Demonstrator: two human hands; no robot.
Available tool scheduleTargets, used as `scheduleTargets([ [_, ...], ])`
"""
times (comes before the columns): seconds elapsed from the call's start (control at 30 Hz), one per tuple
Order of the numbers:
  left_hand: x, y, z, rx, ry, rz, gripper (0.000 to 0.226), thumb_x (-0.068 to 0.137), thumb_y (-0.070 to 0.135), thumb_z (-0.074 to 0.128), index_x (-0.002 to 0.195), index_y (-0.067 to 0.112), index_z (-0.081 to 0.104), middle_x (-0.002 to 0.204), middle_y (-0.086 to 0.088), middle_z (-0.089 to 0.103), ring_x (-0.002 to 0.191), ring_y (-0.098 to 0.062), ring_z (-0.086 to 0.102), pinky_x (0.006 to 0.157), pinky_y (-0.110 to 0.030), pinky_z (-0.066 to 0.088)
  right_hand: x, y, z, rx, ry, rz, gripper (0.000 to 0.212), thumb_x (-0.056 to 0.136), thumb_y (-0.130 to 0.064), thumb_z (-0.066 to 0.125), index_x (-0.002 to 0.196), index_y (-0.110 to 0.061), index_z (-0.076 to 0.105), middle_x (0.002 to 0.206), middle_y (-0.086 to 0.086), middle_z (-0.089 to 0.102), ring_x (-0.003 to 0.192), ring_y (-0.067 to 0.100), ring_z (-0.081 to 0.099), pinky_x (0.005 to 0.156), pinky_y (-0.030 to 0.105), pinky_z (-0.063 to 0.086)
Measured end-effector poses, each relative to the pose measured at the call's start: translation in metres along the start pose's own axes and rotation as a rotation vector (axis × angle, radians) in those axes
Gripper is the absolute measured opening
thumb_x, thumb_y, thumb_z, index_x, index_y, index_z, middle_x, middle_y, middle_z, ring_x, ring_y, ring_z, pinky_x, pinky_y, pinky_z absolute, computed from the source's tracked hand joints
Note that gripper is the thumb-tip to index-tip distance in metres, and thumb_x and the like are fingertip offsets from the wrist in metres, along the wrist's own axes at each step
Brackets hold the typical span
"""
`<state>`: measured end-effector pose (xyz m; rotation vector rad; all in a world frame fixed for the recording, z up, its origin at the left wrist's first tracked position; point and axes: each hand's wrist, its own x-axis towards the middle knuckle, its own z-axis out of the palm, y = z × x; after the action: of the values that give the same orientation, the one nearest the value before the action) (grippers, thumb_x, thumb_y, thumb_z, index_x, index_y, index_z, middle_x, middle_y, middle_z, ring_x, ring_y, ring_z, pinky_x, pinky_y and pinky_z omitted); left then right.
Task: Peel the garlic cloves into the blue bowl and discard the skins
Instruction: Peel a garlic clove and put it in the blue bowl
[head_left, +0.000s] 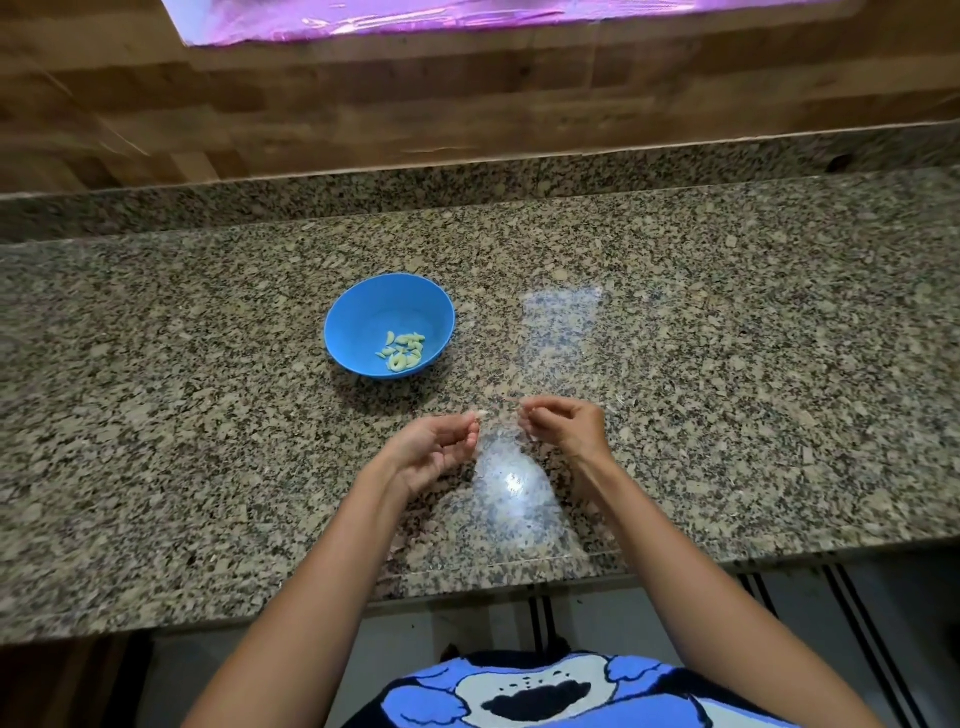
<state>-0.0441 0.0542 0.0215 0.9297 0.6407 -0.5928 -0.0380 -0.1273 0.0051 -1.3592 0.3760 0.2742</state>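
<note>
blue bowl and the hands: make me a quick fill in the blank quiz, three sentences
The peeled cloves lie in a bowl whose colour is ___.
The left hand pinches one small pale ___ at its fingertips.
The bowl stands on the counter to the ___ of the right hand.
Missing: blue; clove; left.

Single head-worn wide-angle view, facing forward and down, close over a granite counter (208, 415), wood-panelled wall (363, 104) along the top (edges bowed by the lens), wearer's shirt (545, 691) at the bottom.
</note>
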Motion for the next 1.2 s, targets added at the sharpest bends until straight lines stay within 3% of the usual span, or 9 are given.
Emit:
scheduleTargets([
  [0.13, 0.003, -0.006, 0.004, 0.112, 0.062, 0.119, 0.017, 0.086, 0.001, 0.061, 0.100, -0.008, 0.063, 0.076, -0.012, 0.065, 0.061, -0.014, 0.062, 0.053, -0.018, 0.053, -0.002, -0.005, 0.019, -0.093, -0.120, 0.009, 0.010, 0.088, -0.001, 0.056, 0.091, -0.003, 0.066, 0.086, 0.013, 0.068, 0.068, 0.022, 0.066, 0.064, 0.026, 0.058],
  [0.27, 0.005, -0.009, 0.006, 0.244, 0.082, 0.196, 0.018, 0.086, 0.005, 0.063, 0.101, -0.005, 0.067, 0.080, -0.012, 0.068, 0.064, -0.014, 0.064, 0.059, -0.019, 0.054, -0.003, -0.003, 0.023, -0.195, -0.190, -0.046, 0.011, 0.082, -0.006, 0.066, 0.092, -0.002, 0.066, 0.086, 0.016, 0.069, 0.069, 0.023, 0.067, 0.066, 0.029, 0.058],
  [0.43, 0.004, -0.010, 0.010, 0.310, 0.068, 0.220, 0.014, 0.087, 0.004, 0.063, 0.097, -0.003, 0.068, 0.077, -0.010, 0.070, 0.065, -0.014, 0.065, 0.060, -0.020, 0.055, -0.004, -0.001, 0.020, -0.278, -0.153, -0.154, 0.009, 0.079, 0.004, 0.065, 0.086, -0.002, 0.068, 0.086, 0.014, 0.068, 0.069, 0.017, 0.065, 0.064, 0.023, 0.055],
  [0.67, 0.003, -0.010, 0.010, 0.381, 0.058, 0.254, 0.015, 0.087, 0.004, 0.062, 0.097, -0.006, 0.067, 0.074, -0.009, 0.067, 0.061, -0.013, 0.063, 0.057, -0.019, 0.054, -0.003, 0.002, 0.020, -0.339, -0.073, -0.212, 0.014, 0.074, 0.004, 0.067, 0.074, -0.010, 0.069, 0.079, 0.004, 0.067, 0.071, 0.013, 0.063, 0.069, 0.025, 0.056],
  [0.77, 0.003, -0.007, 0.010, 0.393, 0.058, 0.298, 0.016, 0.088, 0.006, 0.062, 0.096, -0.007, 0.067, 0.074, -0.010, 0.066, 0.062, -0.014, 0.061, 0.060, -0.020, 0.055, -0.002, 0.003, 0.016, -0.268, -0.028, -0.170, 0.013, 0.074, 0.006, 0.067, 0.073, -0.006, 0.069, 0.081, 0.008, 0.069, 0.073, 0.016, 0.065, 0.072, 0.029, 0.057],
  [0.9, 0.005, -0.006, 0.000, 0.361, 0.133, 0.356, 0.015, 0.086, 0.006, 0.064, 0.097, -0.004, 0.068, 0.082, -0.015, 0.068, 0.066, -0.016, 0.062, 0.061, -0.022, 0.055, 0.000, 0.002, 0.011, -0.159, -0.007, -0.024, 0.009, 0.082, 0.004, 0.062, 0.087, -0.001, 0.068, 0.094, 0.016, 0.068, 0.076, 0.020, 0.067, 0.071, 0.026, 0.058],
  [1.03, 0.017, -0.012, -0.029, 0.861, 0.470, 0.640, 0.013, 0.084, 0.012, 0.069, 0.097, 0.010, 0.072, 0.091, -0.003, 0.072, 0.077, -0.011, 0.063, 0.071, -0.020, 0.053, -0.005, -0.003, 0.004, 0.018, -0.010, 0.142, 0.006, 0.083, -0.004, 0.063, 0.085, -0.001, 0.068, 0.100, 0.019, 0.067, 0.077, 0.024, 0.067, 0.067, 0.027, 0.058],
  [1.13, 0.019, -0.021, -0.043, 1.072, 0.518, 0.694, 0.020, 0.087, 0.009, 0.064, 0.106, 0.011, 0.069, 0.106, -0.004, 0.069, 0.093, -0.012, 0.062, 0.083, -0.021, 0.050, -0.012, -0.011, -0.003, 0.185, 0.029, 0.222, 0.010, 0.079, -0.005, 0.066, 0.087, 0.001, 0.067, 0.088, 0.016, 0.071, 0.077, 0.024, 0.068, 0.069, 0.028, 0.058],
  [1.2, 0.017, -0.029, -0.035, 1.152, 0.555, 0.851, 0.026, 0.091, 0.008, 0.058, 0.116, 0.010, 0.064, 0.117, -0.006, 0.064, 0.105, -0.013, 0.057, 0.087, -0.018, 0.043, -0.015, -0.015, -0.009, 0.281, 0.099, 0.242, 0.009, 0.080, 0.002, 0.062, 0.088, 0.000, 0.065, 0.080, 0.014, 0.070, 0.074, 0.023, 0.069, 0.064, 0.026, 0.058],
])
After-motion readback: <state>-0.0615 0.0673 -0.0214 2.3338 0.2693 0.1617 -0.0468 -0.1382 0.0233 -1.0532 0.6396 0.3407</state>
